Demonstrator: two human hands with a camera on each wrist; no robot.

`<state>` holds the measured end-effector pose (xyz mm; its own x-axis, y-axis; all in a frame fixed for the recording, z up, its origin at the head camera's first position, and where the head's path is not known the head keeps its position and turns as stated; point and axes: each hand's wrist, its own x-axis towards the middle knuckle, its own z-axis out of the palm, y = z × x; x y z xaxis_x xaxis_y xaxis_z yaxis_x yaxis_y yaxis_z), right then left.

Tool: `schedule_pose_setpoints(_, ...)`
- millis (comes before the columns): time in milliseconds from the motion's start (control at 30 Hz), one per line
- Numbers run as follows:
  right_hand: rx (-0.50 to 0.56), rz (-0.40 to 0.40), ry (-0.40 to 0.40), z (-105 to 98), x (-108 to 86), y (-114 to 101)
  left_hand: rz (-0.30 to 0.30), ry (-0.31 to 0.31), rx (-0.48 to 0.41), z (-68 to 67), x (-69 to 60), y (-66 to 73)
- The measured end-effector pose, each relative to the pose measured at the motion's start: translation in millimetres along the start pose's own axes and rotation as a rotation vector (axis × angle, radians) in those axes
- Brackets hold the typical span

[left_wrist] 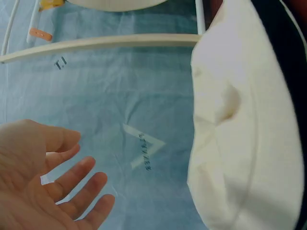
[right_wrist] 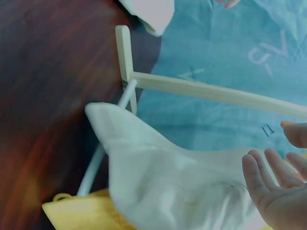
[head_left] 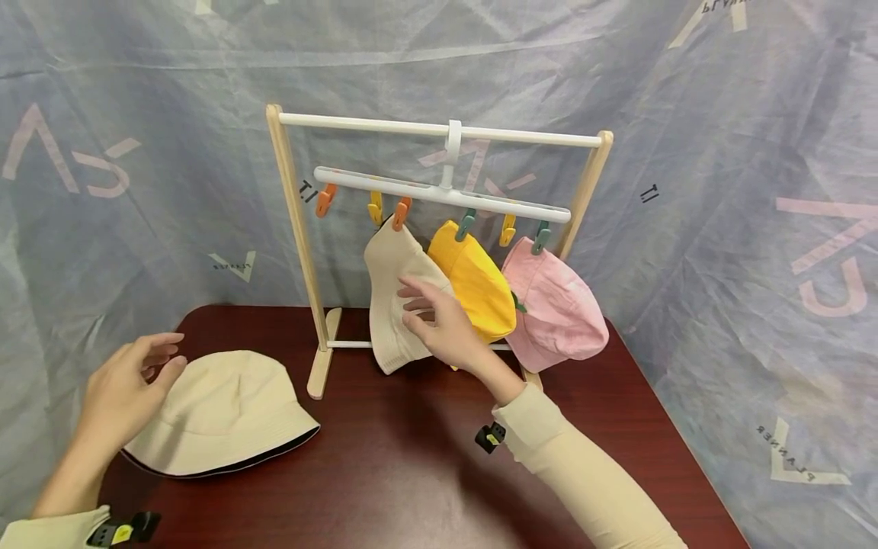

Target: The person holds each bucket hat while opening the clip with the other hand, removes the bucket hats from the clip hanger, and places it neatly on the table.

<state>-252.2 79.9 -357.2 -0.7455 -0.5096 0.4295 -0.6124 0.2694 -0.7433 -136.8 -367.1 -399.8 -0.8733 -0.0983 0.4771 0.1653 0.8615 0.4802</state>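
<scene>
A cream bucket hat [head_left: 229, 404] with a dark lining edge lies brim down at the table's left. My left hand [head_left: 126, 389] is over its left side, fingers loosely bent; the left wrist view shows a gap between that hand [left_wrist: 53, 179] and the hat [left_wrist: 244, 143]. Another cream hat [head_left: 389, 263] hangs from an orange clip [head_left: 402, 215] on a white hanger [head_left: 384, 184]. In front of it is my right hand [head_left: 446, 324], fingers loosely spread and holding nothing. Whether it touches the hat cannot be told. The right wrist view shows the fingers beside the hat [right_wrist: 172, 177].
A yellow hat [head_left: 480, 286] and a pink cap [head_left: 559, 309] hang from green clips to the right. An orange clip [head_left: 325, 200] and yellow clips hold nothing visible. The rack [head_left: 298, 221] stands on a dark red table [head_left: 384, 473], with grey cloth [head_left: 171, 191] behind.
</scene>
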Motion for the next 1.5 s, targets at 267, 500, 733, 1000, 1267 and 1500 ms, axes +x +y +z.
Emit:
schedule_pose_setpoints(267, -0.018, 0.001, 0.023, -20, 2.0, -7, 0.052, 0.012, -0.059, 3.0, 20.0, 23.8)
schedule_pose_setpoints(500, -0.018, -0.034, 0.06, -32, 4.1, -9, 0.08, 0.003, -0.113, 9.2, 34.0, 45.2)
schedule_pose_setpoints(733, -0.04, -0.048, 0.095, -41, 4.9, -11, 0.119, -0.026, -0.16, 14.9, 46.7, 65.8)
schedule_pose_setpoints(1000, -0.021, -0.03, 0.102, -49, 6.2, -15, 0.135, -0.072, -0.223, 22.0, 61.1, 89.1)
schedule_pose_setpoints(1267, -0.053, -0.037, 0.113, -59, 9.2, -16, 0.175, -0.11, -0.267, 32.3, 76.7, 106.9)
schedule_pose_setpoints(1500, -0.066, -0.034, 0.107, -64, 14.7, -18, 0.23, -0.123, -0.284, 45.1, 87.8, 118.0)
